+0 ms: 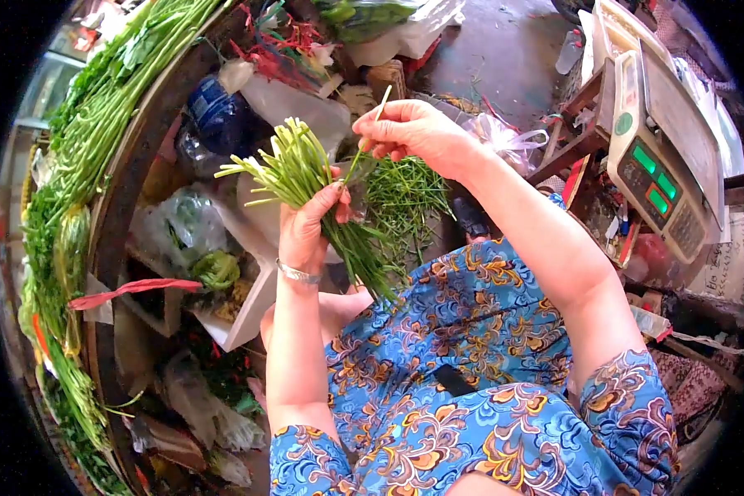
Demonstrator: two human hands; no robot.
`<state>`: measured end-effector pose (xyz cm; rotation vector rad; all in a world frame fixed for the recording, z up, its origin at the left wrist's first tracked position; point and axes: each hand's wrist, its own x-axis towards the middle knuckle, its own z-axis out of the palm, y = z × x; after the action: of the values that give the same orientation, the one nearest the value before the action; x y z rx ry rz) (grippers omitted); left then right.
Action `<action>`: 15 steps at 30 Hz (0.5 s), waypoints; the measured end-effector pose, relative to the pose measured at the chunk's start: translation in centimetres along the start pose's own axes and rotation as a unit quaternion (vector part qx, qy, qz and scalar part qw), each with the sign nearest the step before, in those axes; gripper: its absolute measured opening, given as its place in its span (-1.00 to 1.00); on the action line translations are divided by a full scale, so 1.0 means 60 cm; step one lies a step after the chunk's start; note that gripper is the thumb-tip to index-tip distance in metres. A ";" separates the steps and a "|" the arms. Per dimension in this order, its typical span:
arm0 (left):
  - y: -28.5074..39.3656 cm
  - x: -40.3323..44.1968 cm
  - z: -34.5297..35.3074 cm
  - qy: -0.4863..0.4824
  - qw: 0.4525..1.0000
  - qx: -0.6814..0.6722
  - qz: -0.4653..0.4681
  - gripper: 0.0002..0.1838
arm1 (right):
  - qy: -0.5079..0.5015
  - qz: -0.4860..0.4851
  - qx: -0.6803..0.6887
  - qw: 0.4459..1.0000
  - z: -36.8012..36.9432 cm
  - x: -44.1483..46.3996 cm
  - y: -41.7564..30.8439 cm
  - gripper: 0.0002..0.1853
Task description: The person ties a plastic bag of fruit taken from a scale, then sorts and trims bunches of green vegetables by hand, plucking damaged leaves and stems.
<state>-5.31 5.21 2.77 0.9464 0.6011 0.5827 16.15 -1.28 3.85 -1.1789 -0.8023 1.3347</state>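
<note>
Dark-rimmed counter point(117, 192) beneath long-stemmed green vegetables point(99, 136)

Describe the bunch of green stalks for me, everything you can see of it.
The bunch of green stalks is thin-stemmed and looks like a fresh leafy vegetable. Its pale, blunt ends fan out unevenly above the left hand, which grips it around the middle. Below the grip it darkens and slants down toward the blue patterned dress. Whether anything ties it under the fingers is hidden.
</note>
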 end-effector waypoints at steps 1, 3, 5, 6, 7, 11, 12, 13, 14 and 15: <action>0.000 -0.001 -0.002 0.001 1.000 0.000 0.000 -0.70 | 0.005 0.015 -0.011 1.000 0.004 -0.001 -0.002 -0.77; 0.001 -0.002 -0.006 0.021 0.999 0.045 0.002 -0.68 | -0.003 0.022 -0.016 1.000 0.004 -0.002 0.000 -0.79; 0.001 -0.004 -0.008 0.030 0.998 0.053 0.004 -0.69 | -0.013 0.029 -0.019 0.999 0.002 -0.003 0.001 -0.80; 0.001 -0.005 -0.009 0.037 0.997 0.061 0.006 -0.69 | -0.005 0.027 -0.014 1.000 0.002 -0.003 0.000 -0.80; 0.003 -0.007 -0.009 0.038 0.997 0.061 0.007 -0.69 | 0.002 0.026 -0.009 1.000 0.002 -0.002 0.000 -0.80; 0.007 -0.012 -0.015 0.056 0.996 0.070 0.022 -0.69 | 0.002 0.012 -0.014 1.000 -0.002 0.005 0.003 -0.78; 0.007 -0.011 -0.015 0.060 0.995 0.070 0.025 -0.70 | 0.002 -0.001 -0.013 1.000 -0.009 0.005 0.004 -0.76; 0.010 -0.012 -0.018 0.058 0.995 0.073 0.026 -0.71 | 0.001 -0.014 -0.014 1.000 -0.009 0.007 0.004 -0.74; 0.010 -0.013 -0.021 0.059 0.995 0.073 0.026 -0.71 | 0.000 -0.013 -0.014 1.000 -0.009 0.008 0.002 -0.74; 0.010 -0.014 -0.022 0.059 0.995 0.073 0.029 -0.71 | 0.040 -0.032 0.014 0.999 -0.011 0.008 0.000 -0.71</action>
<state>-6.96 5.67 2.88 1.0758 0.7315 0.6570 16.82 -0.91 3.59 -1.1685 -0.7544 1.2349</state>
